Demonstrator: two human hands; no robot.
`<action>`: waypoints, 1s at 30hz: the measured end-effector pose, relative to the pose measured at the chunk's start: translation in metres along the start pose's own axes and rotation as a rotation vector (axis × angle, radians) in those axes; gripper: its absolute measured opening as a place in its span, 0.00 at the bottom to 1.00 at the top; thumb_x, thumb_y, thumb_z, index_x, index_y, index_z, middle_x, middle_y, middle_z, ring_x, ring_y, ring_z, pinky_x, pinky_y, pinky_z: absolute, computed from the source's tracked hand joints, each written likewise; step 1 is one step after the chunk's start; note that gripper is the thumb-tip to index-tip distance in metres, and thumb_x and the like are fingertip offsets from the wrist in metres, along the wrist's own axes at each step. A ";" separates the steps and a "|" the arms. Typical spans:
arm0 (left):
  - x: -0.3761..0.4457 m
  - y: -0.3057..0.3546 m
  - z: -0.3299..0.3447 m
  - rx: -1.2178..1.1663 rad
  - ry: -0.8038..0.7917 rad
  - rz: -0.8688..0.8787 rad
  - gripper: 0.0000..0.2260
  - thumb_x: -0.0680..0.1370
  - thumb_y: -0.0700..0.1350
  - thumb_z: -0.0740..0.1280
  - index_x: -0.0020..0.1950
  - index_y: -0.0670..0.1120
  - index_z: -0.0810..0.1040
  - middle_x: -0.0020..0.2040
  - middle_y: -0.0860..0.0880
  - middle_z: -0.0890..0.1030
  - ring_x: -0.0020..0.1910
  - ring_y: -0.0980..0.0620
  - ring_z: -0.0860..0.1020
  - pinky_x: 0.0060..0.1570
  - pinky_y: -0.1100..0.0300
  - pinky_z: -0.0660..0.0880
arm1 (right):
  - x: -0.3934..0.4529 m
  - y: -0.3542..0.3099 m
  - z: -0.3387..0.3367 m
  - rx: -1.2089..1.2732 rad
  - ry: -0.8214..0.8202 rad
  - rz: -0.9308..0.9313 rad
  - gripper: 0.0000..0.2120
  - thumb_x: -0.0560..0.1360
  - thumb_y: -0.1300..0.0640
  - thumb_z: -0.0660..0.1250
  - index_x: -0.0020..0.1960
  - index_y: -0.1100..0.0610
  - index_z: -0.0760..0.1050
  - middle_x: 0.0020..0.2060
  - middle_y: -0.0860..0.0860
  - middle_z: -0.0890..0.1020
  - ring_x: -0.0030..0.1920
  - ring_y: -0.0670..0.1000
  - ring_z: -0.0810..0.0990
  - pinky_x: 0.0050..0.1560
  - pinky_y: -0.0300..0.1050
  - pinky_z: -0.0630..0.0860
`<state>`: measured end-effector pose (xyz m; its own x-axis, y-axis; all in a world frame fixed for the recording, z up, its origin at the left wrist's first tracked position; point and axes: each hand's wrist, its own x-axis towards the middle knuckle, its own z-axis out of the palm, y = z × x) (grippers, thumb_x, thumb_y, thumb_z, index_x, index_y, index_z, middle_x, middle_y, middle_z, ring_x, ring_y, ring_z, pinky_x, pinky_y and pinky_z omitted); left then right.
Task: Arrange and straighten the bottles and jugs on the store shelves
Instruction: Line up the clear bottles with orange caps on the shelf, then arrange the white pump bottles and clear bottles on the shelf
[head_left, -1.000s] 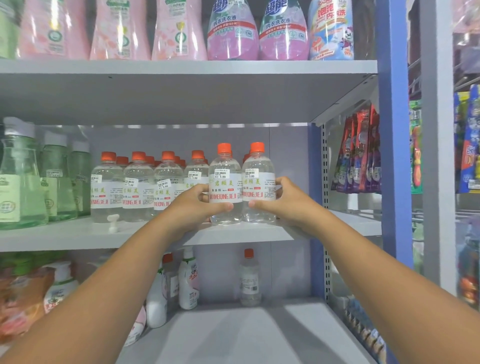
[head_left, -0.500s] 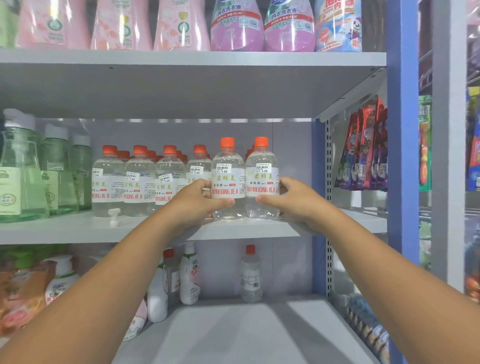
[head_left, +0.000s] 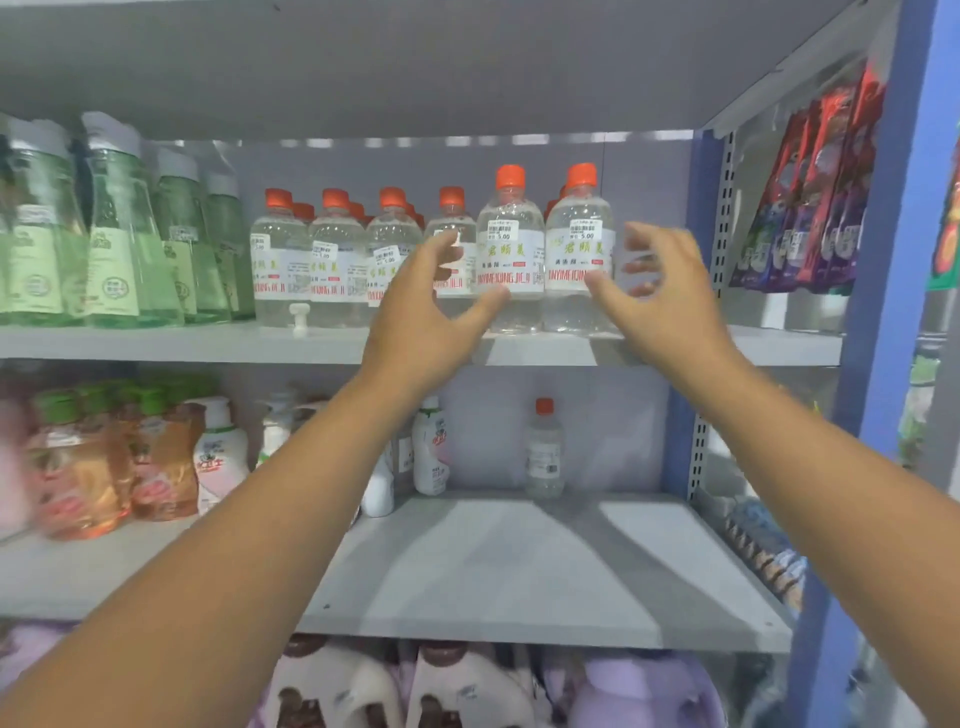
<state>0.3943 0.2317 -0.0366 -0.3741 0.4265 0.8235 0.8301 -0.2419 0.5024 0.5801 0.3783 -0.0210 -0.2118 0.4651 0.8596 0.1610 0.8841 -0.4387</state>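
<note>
Two clear bottles (head_left: 543, 254) with orange caps stand upright, side by side and touching, at the front edge of the middle shelf (head_left: 156, 345), ahead of the row behind them. Labels face forward, each with a price sticker near the shoulder.

Left hand (head_left: 423, 312), at 9 o'clock of the pair, has its fingers spread and loosely bent, holding nothing; its thumb tip lies in front of the left bottle's lower label, contact not determinable. Right hand (head_left: 657, 291), at 3 o'clock of the pair, is likewise spread and holds nothing; its thumb overlaps the right bottle's label.

At 9 o'clock along the same shelf: a row of matching orange-capped bottles (head_left: 337, 260), then green bottles (head_left: 119, 234). A small white peg (head_left: 300, 314) stands before the row.

At 6 o'clock, on the lower shelf (head_left: 519, 561), a single small clear bottle (head_left: 544, 452) stands at the back. Hanging packets (head_left: 815, 192) at 3 o'clock.
</note>
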 end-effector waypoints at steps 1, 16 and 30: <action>-0.025 -0.008 -0.008 -0.066 0.091 0.053 0.22 0.78 0.57 0.72 0.71 0.58 0.72 0.65 0.61 0.79 0.64 0.61 0.77 0.62 0.64 0.74 | -0.021 0.001 0.000 0.078 0.110 -0.098 0.20 0.78 0.52 0.72 0.68 0.54 0.74 0.60 0.47 0.72 0.56 0.47 0.79 0.57 0.42 0.77; -0.090 -0.191 0.045 0.456 -0.021 -0.438 0.17 0.81 0.44 0.69 0.67 0.40 0.73 0.60 0.45 0.74 0.58 0.44 0.75 0.55 0.55 0.75 | -0.123 0.158 0.178 -0.018 -0.413 0.693 0.25 0.73 0.49 0.77 0.66 0.57 0.73 0.57 0.55 0.75 0.53 0.55 0.78 0.51 0.43 0.74; -0.053 -0.239 0.078 0.478 -0.157 -0.649 0.17 0.82 0.43 0.67 0.68 0.36 0.77 0.37 0.48 0.73 0.37 0.52 0.76 0.32 0.73 0.68 | -0.108 0.249 0.234 0.031 -0.195 0.714 0.21 0.66 0.44 0.80 0.54 0.44 0.75 0.47 0.43 0.85 0.40 0.38 0.84 0.33 0.28 0.73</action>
<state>0.2485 0.3350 -0.2210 -0.8077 0.4791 0.3436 0.5682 0.4772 0.6704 0.4176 0.5594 -0.2842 -0.2333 0.9247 0.3009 0.2975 0.3624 -0.8833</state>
